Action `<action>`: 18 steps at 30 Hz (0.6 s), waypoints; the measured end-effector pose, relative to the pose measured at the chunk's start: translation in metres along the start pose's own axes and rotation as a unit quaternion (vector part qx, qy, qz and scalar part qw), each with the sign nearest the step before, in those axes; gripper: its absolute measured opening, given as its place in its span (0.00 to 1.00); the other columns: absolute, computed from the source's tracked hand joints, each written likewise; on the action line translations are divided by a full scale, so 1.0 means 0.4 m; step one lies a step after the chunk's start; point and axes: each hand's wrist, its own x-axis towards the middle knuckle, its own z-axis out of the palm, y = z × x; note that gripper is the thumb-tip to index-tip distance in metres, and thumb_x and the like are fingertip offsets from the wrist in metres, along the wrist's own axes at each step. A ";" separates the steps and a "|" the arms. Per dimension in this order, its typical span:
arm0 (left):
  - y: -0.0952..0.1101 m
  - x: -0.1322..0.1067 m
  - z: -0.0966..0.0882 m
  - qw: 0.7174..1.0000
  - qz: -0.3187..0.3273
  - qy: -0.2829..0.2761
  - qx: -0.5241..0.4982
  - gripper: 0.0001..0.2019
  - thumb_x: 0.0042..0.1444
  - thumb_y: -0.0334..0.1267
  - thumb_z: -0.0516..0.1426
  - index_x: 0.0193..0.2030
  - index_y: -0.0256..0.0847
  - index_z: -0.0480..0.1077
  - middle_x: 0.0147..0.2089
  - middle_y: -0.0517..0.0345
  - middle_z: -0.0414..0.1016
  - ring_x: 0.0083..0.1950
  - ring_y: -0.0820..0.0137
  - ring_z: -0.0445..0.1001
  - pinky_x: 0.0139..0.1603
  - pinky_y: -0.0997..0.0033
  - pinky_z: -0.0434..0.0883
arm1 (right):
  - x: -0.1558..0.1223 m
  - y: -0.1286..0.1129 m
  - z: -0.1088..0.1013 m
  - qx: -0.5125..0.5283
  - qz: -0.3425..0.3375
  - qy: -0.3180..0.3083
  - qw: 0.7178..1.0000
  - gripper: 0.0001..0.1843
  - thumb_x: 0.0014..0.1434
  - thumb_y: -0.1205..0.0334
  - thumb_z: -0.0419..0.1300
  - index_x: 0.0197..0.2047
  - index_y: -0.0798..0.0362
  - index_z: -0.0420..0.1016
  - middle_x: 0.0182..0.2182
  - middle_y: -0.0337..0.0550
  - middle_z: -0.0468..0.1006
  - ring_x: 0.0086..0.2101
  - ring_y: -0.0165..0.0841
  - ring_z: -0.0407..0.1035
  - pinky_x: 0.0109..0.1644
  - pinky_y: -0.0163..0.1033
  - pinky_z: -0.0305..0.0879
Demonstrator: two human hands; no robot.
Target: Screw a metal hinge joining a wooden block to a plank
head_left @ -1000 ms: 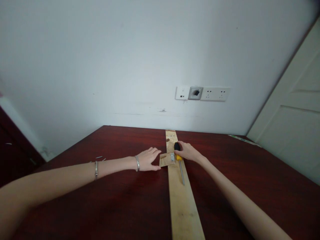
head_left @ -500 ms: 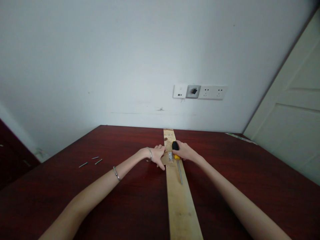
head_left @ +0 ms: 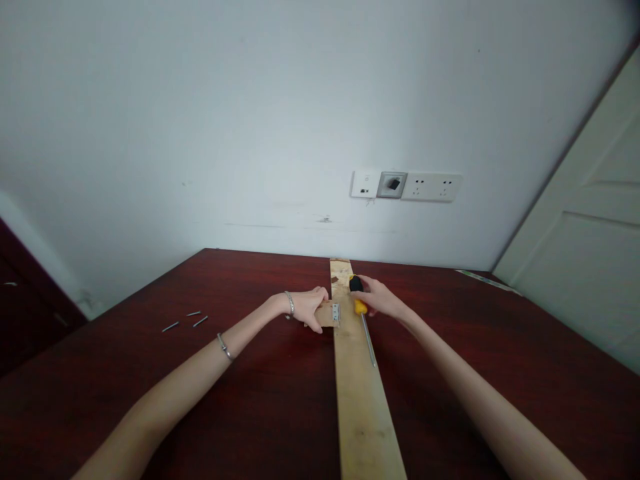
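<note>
My left hand (head_left: 307, 308), with a bracelet at the wrist, is closed around a small wooden piece (head_left: 326, 317), thumb nearest me. On that piece's right end sits a small silver metal hinge (head_left: 336, 312), over the left part of a long pale wooden board (head_left: 364, 400). My right hand (head_left: 381, 297) grips a screwdriver (head_left: 361, 307) by its black and yellow handle. The screwdriver's shaft points back toward me, its tip above the board's right edge. Fingers hide part of the handle and of the small piece.
Several screws or nails (head_left: 200, 321) lie on the dark red tabletop (head_left: 240, 400) at the left. The board's far end is near the white wall (head_left: 280, 133), which carries a row of sockets (head_left: 430, 187). A pale door (head_left: 590, 253) stands at the right.
My left hand has shifted left with the small wooden piece and its hinge. My right hand, still holding the screwdriver, has moved slightly right, away from the hinge.
</note>
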 end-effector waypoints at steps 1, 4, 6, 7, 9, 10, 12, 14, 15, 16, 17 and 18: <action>-0.009 -0.008 -0.010 1.000 -0.003 -0.007 -0.012 0.35 0.35 0.45 0.68 0.47 0.38 0.55 0.47 0.51 0.66 0.44 0.63 0.71 0.39 0.71 0.67 | -0.007 -0.012 -0.017 0.029 -0.011 -0.003 1.000 0.34 0.56 0.57 0.57 0.64 0.55 0.55 0.34 0.43 0.77 0.25 0.29 0.70 0.21 0.33 0.70; -0.029 -0.033 -0.039 0.998 -0.013 -0.042 -0.044 0.36 0.37 0.50 0.67 0.48 0.40 0.53 0.38 0.58 0.71 0.35 0.66 0.72 0.32 0.73 0.65 | -0.033 -0.059 -0.067 0.160 -0.083 0.027 0.983 0.38 0.55 0.54 0.59 0.65 0.59 0.53 0.25 0.38 0.74 0.23 0.29 0.69 0.24 0.35 0.71; -0.036 -0.048 -0.055 0.997 -0.019 -0.052 -0.046 0.37 0.37 0.52 0.67 0.49 0.40 0.54 0.34 0.61 0.72 0.31 0.68 0.72 0.30 0.73 0.64 | -0.053 -0.091 -0.091 0.191 -0.144 0.093 0.966 0.42 0.53 0.52 0.62 0.65 0.59 0.53 0.24 0.37 0.74 0.25 0.30 0.70 0.28 0.37 0.72; -0.037 -0.054 -0.061 0.998 -0.020 -0.048 -0.039 0.38 0.36 0.53 0.67 0.49 0.39 0.55 0.34 0.60 0.73 0.31 0.68 0.73 0.30 0.73 0.64 | -0.063 -0.106 -0.099 0.202 -0.175 0.129 0.955 0.43 0.52 0.51 0.63 0.66 0.58 0.52 0.26 0.38 0.75 0.27 0.32 0.71 0.31 0.38 0.73; -0.034 -0.062 -0.068 0.999 -0.019 -0.027 -0.015 0.38 0.36 0.54 0.67 0.50 0.38 0.57 0.37 0.57 0.75 0.33 0.67 0.74 0.32 0.73 0.65 | -0.083 -0.132 -0.105 0.230 -0.233 0.185 0.927 0.45 0.51 0.50 0.64 0.66 0.55 0.51 0.33 0.43 0.78 0.33 0.34 0.74 0.37 0.42 0.74; -0.032 -0.064 -0.071 1.000 -0.017 -0.017 -0.005 0.39 0.35 0.54 0.67 0.51 0.38 0.59 0.39 0.55 0.76 0.35 0.66 0.74 0.33 0.73 0.65 | -0.092 -0.142 -0.104 0.241 -0.259 0.202 0.913 0.45 0.51 0.51 0.65 0.67 0.54 0.50 0.35 0.44 0.78 0.35 0.35 0.74 0.40 0.44 0.74; -0.024 -0.065 -0.074 1.000 -0.004 -0.009 0.001 0.39 0.36 0.54 0.67 0.53 0.38 0.61 0.43 0.52 0.76 0.38 0.65 0.75 0.35 0.74 0.66 | -0.109 -0.159 -0.096 0.251 -0.298 0.222 0.894 0.45 0.52 0.52 0.65 0.67 0.51 0.49 0.38 0.46 0.78 0.38 0.36 0.75 0.43 0.46 0.74; -0.014 -0.064 -0.076 1.000 0.008 -0.016 -0.003 0.39 0.37 0.54 0.67 0.55 0.38 0.62 0.44 0.52 0.76 0.39 0.66 0.75 0.36 0.75 0.67 | -0.120 -0.170 -0.084 0.248 -0.319 0.235 0.884 0.43 0.53 0.54 0.64 0.67 0.50 0.49 0.39 0.45 0.78 0.38 0.36 0.75 0.44 0.46 0.74; -0.007 -0.064 -0.077 1.000 0.011 -0.021 -0.004 0.39 0.37 0.54 0.67 0.55 0.38 0.63 0.44 0.53 0.77 0.39 0.66 0.76 0.36 0.75 0.67 | -0.123 -0.173 -0.078 0.246 -0.325 0.240 0.881 0.43 0.54 0.54 0.64 0.67 0.49 0.49 0.40 0.45 0.77 0.38 0.36 0.75 0.45 0.46 0.74; 0.000 -0.063 -0.079 1.000 0.014 -0.024 -0.002 0.40 0.37 0.54 0.67 0.56 0.38 0.63 0.43 0.53 0.77 0.38 0.66 0.76 0.36 0.75 0.67 | -0.124 -0.175 -0.071 0.245 -0.328 0.243 0.880 0.42 0.54 0.54 0.63 0.67 0.48 0.50 0.40 0.45 0.77 0.39 0.36 0.74 0.45 0.46 0.74; 0.008 -0.063 -0.080 1.000 0.015 -0.025 0.002 0.40 0.37 0.53 0.67 0.57 0.39 0.63 0.43 0.53 0.77 0.38 0.66 0.76 0.36 0.75 0.67 | -0.125 -0.175 -0.064 0.245 -0.329 0.243 0.879 0.41 0.54 0.55 0.63 0.67 0.47 0.50 0.41 0.45 0.77 0.39 0.36 0.74 0.45 0.47 0.74; 0.016 -0.063 -0.081 1.000 0.015 -0.023 0.009 0.40 0.37 0.53 0.67 0.57 0.39 0.62 0.44 0.53 0.77 0.38 0.65 0.76 0.37 0.75 0.67 | -0.124 -0.175 -0.058 0.247 -0.328 0.241 0.879 0.41 0.55 0.55 0.63 0.67 0.46 0.50 0.41 0.45 0.76 0.39 0.36 0.74 0.46 0.47 0.74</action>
